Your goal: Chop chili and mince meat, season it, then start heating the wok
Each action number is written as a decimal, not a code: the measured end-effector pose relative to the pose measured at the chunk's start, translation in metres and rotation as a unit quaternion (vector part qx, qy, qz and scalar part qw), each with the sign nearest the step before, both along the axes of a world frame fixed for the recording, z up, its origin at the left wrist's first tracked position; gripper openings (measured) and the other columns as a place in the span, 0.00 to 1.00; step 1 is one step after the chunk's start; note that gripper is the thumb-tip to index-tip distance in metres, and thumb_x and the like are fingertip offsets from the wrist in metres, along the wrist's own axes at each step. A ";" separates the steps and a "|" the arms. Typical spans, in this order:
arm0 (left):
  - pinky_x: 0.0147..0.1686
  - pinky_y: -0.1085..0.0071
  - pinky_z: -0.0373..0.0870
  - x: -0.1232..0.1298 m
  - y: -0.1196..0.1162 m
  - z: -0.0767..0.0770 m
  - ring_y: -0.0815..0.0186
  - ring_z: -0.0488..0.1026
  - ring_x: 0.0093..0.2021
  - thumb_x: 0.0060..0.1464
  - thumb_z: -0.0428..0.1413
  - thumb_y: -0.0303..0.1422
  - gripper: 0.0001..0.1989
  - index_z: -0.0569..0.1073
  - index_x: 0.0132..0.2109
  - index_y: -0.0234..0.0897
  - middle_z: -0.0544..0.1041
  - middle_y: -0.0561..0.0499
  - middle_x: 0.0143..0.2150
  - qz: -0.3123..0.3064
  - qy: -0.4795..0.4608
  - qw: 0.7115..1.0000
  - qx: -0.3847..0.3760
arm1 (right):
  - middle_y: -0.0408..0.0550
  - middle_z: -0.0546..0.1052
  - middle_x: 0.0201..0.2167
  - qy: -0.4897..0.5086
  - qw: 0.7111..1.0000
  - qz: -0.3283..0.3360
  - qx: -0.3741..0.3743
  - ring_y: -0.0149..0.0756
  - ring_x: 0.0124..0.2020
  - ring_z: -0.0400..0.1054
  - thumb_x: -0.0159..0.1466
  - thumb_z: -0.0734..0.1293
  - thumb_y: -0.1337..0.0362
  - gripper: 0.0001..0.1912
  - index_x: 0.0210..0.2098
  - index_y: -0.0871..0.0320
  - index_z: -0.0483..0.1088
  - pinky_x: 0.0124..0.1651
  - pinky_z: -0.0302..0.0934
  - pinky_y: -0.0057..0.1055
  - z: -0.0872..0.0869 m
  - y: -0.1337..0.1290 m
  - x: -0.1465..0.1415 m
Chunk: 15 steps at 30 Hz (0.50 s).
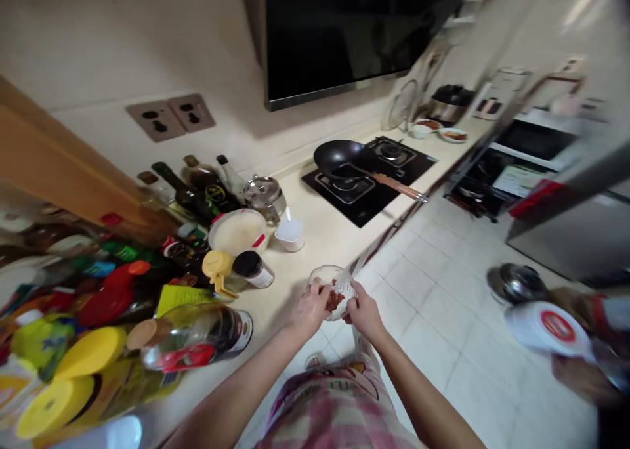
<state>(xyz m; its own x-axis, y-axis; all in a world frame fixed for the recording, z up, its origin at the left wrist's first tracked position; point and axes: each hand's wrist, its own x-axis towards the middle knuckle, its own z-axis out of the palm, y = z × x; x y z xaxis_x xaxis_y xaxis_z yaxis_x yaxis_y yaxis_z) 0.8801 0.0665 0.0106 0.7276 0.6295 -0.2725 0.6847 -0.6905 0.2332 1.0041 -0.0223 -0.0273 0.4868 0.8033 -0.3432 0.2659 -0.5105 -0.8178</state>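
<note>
A clear bowl (346,279) with reddish-brown pieces of food (334,300) in it is held over the counter's front edge. The fingers of my left hand (312,306) reach into the bowl at its left side, bent around or onto the food; their tips are hard to make out. At the right side, my right hand (363,311) grips the bowl's rim with bent fingers.
A black wok (339,155) with a wooden handle sits on the stove (361,211). Bottles, a dark-lidded jar (253,269) and a white container (290,234) crowd the counter's left side. Plates of food (453,136) stand farther back. At right, a person's hand (578,377) is near a white tub (548,331).
</note>
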 end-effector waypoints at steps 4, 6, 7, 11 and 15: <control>0.41 0.65 0.68 0.035 0.019 -0.028 0.59 0.71 0.42 0.50 0.52 0.25 0.21 0.66 0.53 0.39 0.71 0.43 0.44 0.184 -0.009 0.981 -0.059 | 0.47 0.77 0.28 -0.027 0.991 0.131 -0.028 0.32 0.23 0.72 0.61 0.54 0.69 0.25 0.59 0.61 0.55 0.28 0.66 0.24 -0.015 0.056 0.038; 0.39 0.69 0.68 0.046 0.030 -0.036 0.63 0.72 0.38 0.48 0.51 0.23 0.17 0.68 0.47 0.37 0.71 0.46 0.40 0.271 -0.044 0.958 -0.084 | 0.48 0.77 0.30 -0.013 0.982 0.182 -0.056 0.32 0.22 0.71 0.62 0.54 0.69 0.25 0.59 0.61 0.54 0.25 0.65 0.24 -0.019 0.081 0.051; 0.40 0.70 0.68 0.049 0.034 -0.039 0.64 0.71 0.38 0.48 0.51 0.22 0.15 0.69 0.45 0.36 0.71 0.46 0.41 0.313 -0.061 0.945 -0.078 | 0.47 0.77 0.29 0.001 0.976 0.205 -0.066 0.32 0.21 0.71 0.62 0.53 0.70 0.25 0.59 0.61 0.53 0.23 0.64 0.23 -0.021 0.091 0.057; 0.45 0.71 0.66 0.051 0.037 -0.037 0.67 0.69 0.44 0.46 0.51 0.20 0.20 0.66 0.48 0.36 0.67 0.45 0.49 0.404 -0.167 0.899 -0.034 | 0.45 0.76 0.26 0.057 0.952 0.292 -0.075 0.30 0.17 0.69 0.62 0.53 0.71 0.23 0.56 0.59 0.56 0.19 0.62 0.22 -0.023 0.123 0.070; 0.44 0.69 0.66 0.051 0.031 -0.032 0.65 0.70 0.44 0.51 0.50 0.24 0.17 0.69 0.48 0.39 0.71 0.47 0.45 0.401 -0.088 0.909 -0.073 | 0.44 0.75 0.24 0.090 0.934 0.335 -0.083 0.30 0.17 0.69 0.62 0.52 0.70 0.21 0.54 0.58 0.58 0.19 0.63 0.23 -0.030 0.143 0.074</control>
<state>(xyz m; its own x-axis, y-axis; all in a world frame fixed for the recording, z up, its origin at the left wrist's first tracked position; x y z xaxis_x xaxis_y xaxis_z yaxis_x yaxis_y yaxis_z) 0.9311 0.0976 -0.0219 0.0913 0.9432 -0.3194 0.8971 0.0613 0.4375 1.0783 0.1202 -0.0576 -0.1840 0.8351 -0.5185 0.4380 -0.4026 -0.8038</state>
